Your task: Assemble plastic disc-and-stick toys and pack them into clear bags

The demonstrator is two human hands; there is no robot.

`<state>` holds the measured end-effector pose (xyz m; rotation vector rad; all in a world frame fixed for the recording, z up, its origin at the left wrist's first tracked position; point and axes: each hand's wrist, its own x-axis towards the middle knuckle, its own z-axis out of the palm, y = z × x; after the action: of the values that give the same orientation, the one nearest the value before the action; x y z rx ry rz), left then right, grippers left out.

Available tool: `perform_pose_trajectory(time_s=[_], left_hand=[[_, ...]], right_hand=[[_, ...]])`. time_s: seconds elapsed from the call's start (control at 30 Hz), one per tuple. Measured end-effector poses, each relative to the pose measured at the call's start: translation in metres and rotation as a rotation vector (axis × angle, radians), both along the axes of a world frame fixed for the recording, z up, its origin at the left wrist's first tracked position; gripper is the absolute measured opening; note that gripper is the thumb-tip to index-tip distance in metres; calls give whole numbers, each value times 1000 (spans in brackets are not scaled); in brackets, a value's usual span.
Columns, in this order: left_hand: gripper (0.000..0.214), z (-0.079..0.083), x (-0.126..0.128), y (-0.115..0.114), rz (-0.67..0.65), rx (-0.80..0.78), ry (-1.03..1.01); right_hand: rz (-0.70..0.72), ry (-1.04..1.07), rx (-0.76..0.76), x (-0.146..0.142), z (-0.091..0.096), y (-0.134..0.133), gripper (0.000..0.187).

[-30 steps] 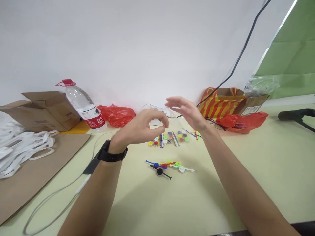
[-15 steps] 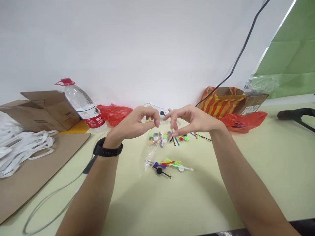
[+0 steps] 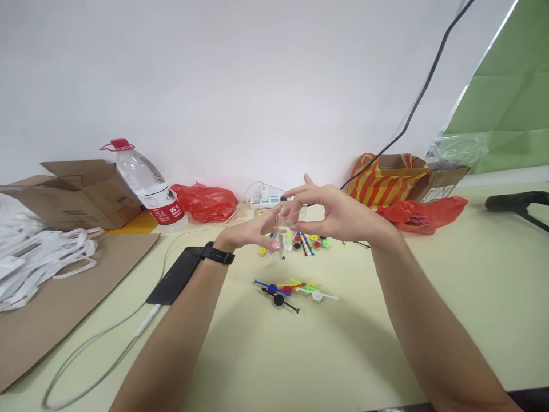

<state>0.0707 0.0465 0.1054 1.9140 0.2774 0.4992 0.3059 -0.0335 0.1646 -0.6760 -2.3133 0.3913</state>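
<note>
My right hand (image 3: 337, 216) hovers above the pale green table (image 3: 450, 274), its thumb and fingers pinched on a small clear plastic bag (image 3: 282, 225) that is hard to make out. My left hand (image 3: 251, 233), with a black watch on the wrist, stretches its fingers out flat toward that bag and touches its lower edge. Just under both hands lies a heap of small coloured discs and sticks (image 3: 306, 243). Closer to me is a second cluster of coloured sticks with round caps (image 3: 295, 290).
A black phone (image 3: 174, 276) with a white cable (image 3: 98, 355) lies at the left. Cardboard sheet (image 3: 51, 297), white straps (image 3: 34, 257), open carton (image 3: 75, 191) and water bottle (image 3: 148, 189) stand further left. Red bags (image 3: 206, 200), a power strip (image 3: 266, 200) and a striped bag (image 3: 386, 177) line the wall.
My left hand has dropped and opened from a pinch, its fingers now stretched toward the right hand. The bag that hung down toward the table is drawn up between the hands.
</note>
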Motion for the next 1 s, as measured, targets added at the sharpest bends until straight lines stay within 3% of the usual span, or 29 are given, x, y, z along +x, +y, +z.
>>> perform_pose_trajectory(time_s=[0.1, 0.2, 0.33, 0.43, 0.5, 0.57, 0.67, 0.8, 0.9, 1.0], left_hand=[[92, -2, 5, -3, -106, -50, 38], [87, 0, 1, -2, -88, -79, 65], [66, 3, -23, 9, 80, -41, 124], [57, 3, -43, 20, 257, -55, -46], [54, 1, -50, 26, 317, -114, -223], [51, -1, -53, 30, 373, -168, -350], [48, -5, -52, 31, 453, -189, -388], [47, -9, -51, 32, 522, -173, -305], [48, -12, -51, 34, 507, -138, -230], [49, -17, -52, 36, 489, -86, -148]], right_hand=[[-28, 15, 19, 0, -1, 1, 9], [-52, 56, 47, 0, -3, 2, 5], [-208, 296, 156, -6, -6, 7, 14], [-292, 454, 176, -21, -16, 15, 14], [-237, 448, 74, -37, -29, 19, 15], [-153, 344, -73, -56, -47, 20, 15], [-27, -94, -218, -84, -77, 15, 9], [-26, -558, -320, -104, -108, 8, 33], [32, -594, -408, -106, -119, 12, 45], [73, -492, -422, -102, -121, 23, 42]])
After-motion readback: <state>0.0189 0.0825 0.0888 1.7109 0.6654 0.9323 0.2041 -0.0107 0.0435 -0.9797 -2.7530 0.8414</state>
